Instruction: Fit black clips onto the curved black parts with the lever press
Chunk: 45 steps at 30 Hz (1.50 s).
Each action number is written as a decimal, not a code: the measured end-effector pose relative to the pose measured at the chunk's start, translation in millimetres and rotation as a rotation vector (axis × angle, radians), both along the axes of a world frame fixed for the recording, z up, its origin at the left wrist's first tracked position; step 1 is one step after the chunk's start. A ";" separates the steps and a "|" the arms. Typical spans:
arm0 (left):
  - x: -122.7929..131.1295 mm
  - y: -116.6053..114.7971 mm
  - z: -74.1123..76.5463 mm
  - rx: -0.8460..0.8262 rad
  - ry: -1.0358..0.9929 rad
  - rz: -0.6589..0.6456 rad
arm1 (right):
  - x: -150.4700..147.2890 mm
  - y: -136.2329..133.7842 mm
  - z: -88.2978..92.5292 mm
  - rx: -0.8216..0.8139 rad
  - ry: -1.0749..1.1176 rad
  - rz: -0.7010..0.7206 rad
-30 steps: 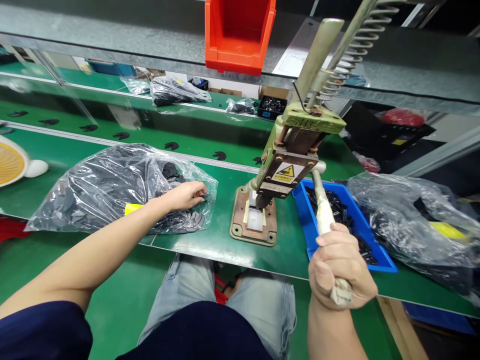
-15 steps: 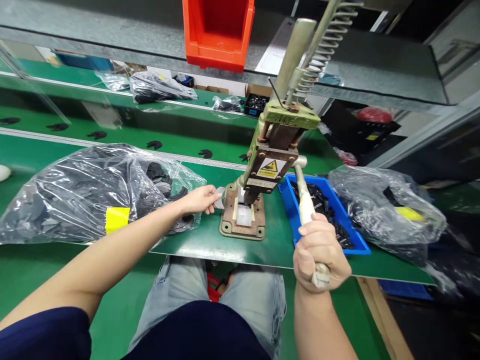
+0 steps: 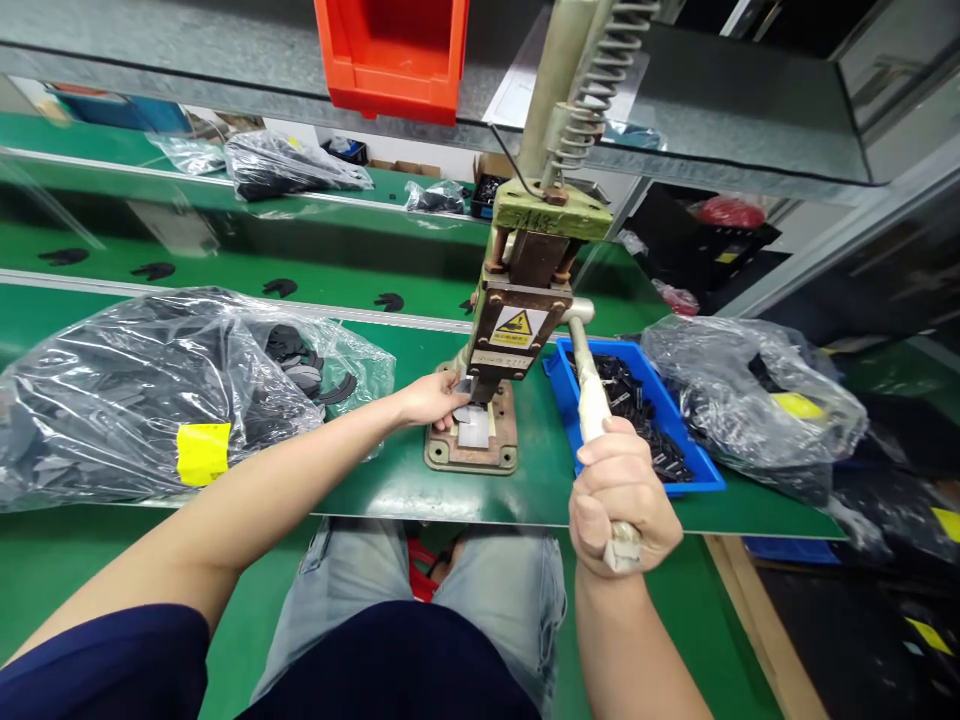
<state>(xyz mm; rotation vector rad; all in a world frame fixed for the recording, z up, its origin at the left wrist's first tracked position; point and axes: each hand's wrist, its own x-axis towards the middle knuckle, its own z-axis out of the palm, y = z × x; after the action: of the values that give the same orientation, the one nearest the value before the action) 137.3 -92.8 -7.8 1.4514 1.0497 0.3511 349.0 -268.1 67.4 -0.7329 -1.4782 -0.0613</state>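
Observation:
A hand-operated press (image 3: 517, 318) stands upright on the green work surface, with a warning label on its head. My right hand (image 3: 624, 497) is wrapped round the press lever (image 3: 594, 400), whose grip is covered in pale tape. My left hand (image 3: 439, 398) pinches a thin grey curved piece (image 3: 463, 388) at the left side of the ram, above the base plate (image 3: 469, 457). A pale pad (image 3: 473, 428) lies on that base. Part of the grey piece is hidden by my fingers and the ram.
Left lies a clear bag (image 3: 150, 390) of grey curved pieces. Right of the press are a blue bin (image 3: 701, 478) of black parts and another plastic bag (image 3: 757, 400). Dark pieces (image 3: 279, 288) lie in a row behind. An orange bin (image 3: 394, 100) sits on the shelf above.
My left hand has moved right with the grey piece, from beside the base to under the press head. My right hand stays on the lever. The whole view has shifted slightly.

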 end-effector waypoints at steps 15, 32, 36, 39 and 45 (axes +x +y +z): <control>9.3 -8.1 8.2 0.045 0.119 0.083 | 1.6 0.0 3.5 0.003 -0.014 0.002; -186.5 39.4 7.9 0.628 1.045 -0.156 | -0.2 4.6 1.5 0.033 0.007 0.017; -168.9 35.4 5.2 0.589 0.794 -0.120 | -0.7 3.0 2.9 0.032 0.011 0.019; -139.3 21.4 2.5 0.431 0.339 -0.010 | -2.5 3.1 2.4 0.046 0.020 0.027; -45.2 -20.8 -2.6 -0.062 -0.328 0.259 | -3.5 2.9 2.2 0.024 0.023 0.015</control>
<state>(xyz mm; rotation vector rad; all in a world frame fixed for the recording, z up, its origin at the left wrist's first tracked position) 92.1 -113.6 -10.3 1.1558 0.9706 0.7112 345.5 -265.1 69.6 -0.7004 -1.4587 -0.0591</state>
